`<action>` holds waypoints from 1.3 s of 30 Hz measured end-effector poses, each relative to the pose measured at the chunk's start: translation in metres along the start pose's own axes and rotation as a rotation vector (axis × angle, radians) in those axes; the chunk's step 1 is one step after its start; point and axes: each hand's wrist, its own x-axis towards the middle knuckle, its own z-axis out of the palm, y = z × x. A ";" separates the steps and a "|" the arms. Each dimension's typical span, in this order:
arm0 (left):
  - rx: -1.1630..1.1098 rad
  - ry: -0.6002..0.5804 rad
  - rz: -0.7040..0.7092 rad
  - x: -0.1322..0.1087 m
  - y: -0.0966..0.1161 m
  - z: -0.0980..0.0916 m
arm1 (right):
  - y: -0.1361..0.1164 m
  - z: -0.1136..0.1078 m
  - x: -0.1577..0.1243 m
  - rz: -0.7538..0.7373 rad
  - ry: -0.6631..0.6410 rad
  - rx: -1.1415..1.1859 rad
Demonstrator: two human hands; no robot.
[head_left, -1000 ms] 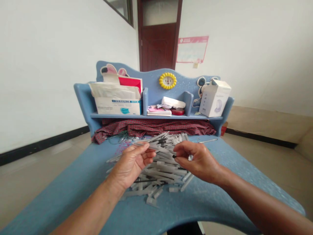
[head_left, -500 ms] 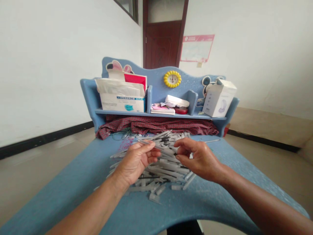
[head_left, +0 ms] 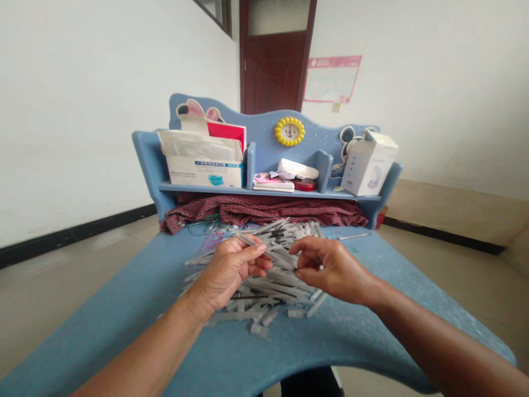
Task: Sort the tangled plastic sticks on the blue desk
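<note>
Between the thumb and fingers of my left hand [head_left: 235, 264] is a slim, translucent pen barrel [head_left: 247, 239], held slantwise over the pile. My right hand [head_left: 330, 270] is a short way to the right, its fingers curled and its thumb tip close to them. A tiny dark bit shows at those fingertips, too small to name. Under and between both hands lies a loose heap of clear and grey pen parts [head_left: 273, 286], with some black pieces [head_left: 279, 236] at its back. A clear pen cap [head_left: 259, 331] lies at the near edge of the heap.
The blue desk [head_left: 136, 331] has a raised shelf with a face mask box [head_left: 190, 172], a white box [head_left: 369, 165], papers [head_left: 273, 184] and a red tin [head_left: 305, 186]. A checked cloth [head_left: 268, 210] is bunched below. One thin stick [head_left: 354, 236] lies at right.
The view has shifted slightly. My right hand has come a little closer to my left, its fingers still curled. The left hand keeps its hold on the pen barrel.
</note>
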 end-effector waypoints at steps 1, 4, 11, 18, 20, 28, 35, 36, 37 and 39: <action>-0.006 -0.004 0.001 0.000 0.000 0.000 | 0.002 0.001 0.001 0.052 -0.001 0.117; -0.041 0.001 0.005 0.001 -0.001 -0.001 | 0.005 0.004 0.004 0.169 0.044 0.414; -0.130 0.079 0.000 0.005 -0.006 -0.002 | 0.012 0.015 0.004 0.131 0.241 0.478; -0.178 0.105 -0.014 0.003 -0.005 -0.001 | 0.022 0.020 0.001 -0.123 0.410 0.010; -0.181 0.107 -0.018 0.003 -0.004 -0.001 | 0.024 0.018 0.000 -0.272 0.459 -0.247; -0.183 0.087 -0.009 0.003 -0.003 0.000 | 0.024 0.016 -0.004 -0.438 0.375 -0.650; -0.151 0.053 0.007 0.003 -0.003 0.000 | 0.018 0.020 -0.002 0.198 0.048 0.293; -0.148 0.054 0.005 0.003 -0.003 0.000 | 0.018 0.019 -0.002 0.206 0.045 0.329; -0.147 0.056 0.003 0.003 -0.004 0.000 | 0.019 0.019 -0.003 0.186 0.068 0.319; -0.145 0.061 0.002 0.003 -0.004 0.000 | 0.021 0.017 -0.004 0.105 0.143 0.228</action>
